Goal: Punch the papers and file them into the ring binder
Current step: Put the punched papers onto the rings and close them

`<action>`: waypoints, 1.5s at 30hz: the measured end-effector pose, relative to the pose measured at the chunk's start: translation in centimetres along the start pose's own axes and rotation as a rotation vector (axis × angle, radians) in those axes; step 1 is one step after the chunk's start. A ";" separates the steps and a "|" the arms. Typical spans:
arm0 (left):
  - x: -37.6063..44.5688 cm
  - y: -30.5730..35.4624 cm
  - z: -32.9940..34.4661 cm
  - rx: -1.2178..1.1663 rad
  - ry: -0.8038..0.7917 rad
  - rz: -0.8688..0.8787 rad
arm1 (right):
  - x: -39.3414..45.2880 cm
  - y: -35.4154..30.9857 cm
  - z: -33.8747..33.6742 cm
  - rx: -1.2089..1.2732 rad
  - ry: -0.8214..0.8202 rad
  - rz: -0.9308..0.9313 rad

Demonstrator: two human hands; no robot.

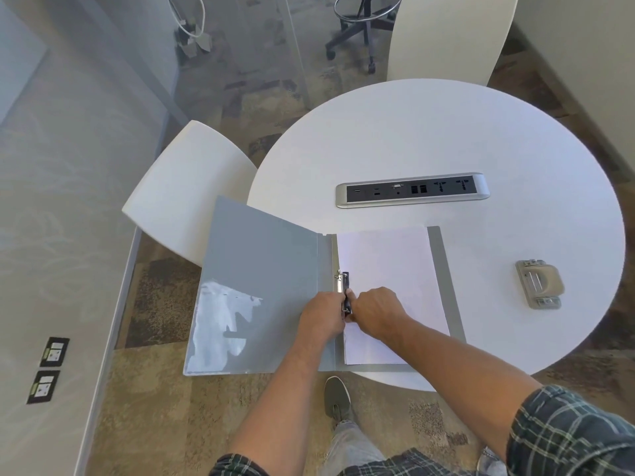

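- Working at the spine of the open ring binder [275,286], the person has both hands meeting at the ring mechanism [345,293], one on either side of it.
- The left hand [323,316] is curled against the left side of the metal rings and the right hand [376,312] presses in from the right, its knuckles over the inner margin of the papers [391,269]. Both look clenched around the clasp, though the fingertips are hidden, so whether the rings are being pulled apart or snapped closed cannot be told.
- Gripping from both sides makes sense: a ring clasp needs opposed force, and the hands also keep the sheets from sliding off the prongs.
- The binder lies flat, its back cover on the round white bench [446,132] and its grey front cover hanging out past the bench edge to the left, over the floor.
- The papers sit as one neat white stack on the right-hand cover, their left edge tucked against the rings; only the upper ring shows, above the hands.
- The hole punch [539,283] rests well apart on the right side of the bench, untouched, which suggests punching is finished and filing is nearly done.
- A power strip [412,190] is set into the bench beyond the binder.
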State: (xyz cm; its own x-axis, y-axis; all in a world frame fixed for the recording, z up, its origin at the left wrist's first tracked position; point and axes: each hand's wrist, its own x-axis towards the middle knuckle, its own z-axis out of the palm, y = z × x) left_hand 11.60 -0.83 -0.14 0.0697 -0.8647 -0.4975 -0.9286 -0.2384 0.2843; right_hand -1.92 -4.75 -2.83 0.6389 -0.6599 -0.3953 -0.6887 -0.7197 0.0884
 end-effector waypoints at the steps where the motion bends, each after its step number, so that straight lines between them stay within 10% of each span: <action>1: -0.2 0.1 0.1 -0.005 0.017 -0.010 | 0.0 -0.1 0.0 0.000 0.003 0.012; 45: -2.3 0.3 -0.7 -0.060 0.053 -0.081 | -0.7 -0.6 0.8 0.166 0.068 0.082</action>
State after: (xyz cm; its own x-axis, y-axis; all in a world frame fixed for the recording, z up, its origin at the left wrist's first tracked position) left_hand 11.44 0.78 1.70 0.1649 -0.8633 -0.4769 -0.8956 -0.3336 0.2942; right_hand -2.27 -3.70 -3.31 0.5963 -0.7316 -0.3303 -0.7826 -0.6214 -0.0366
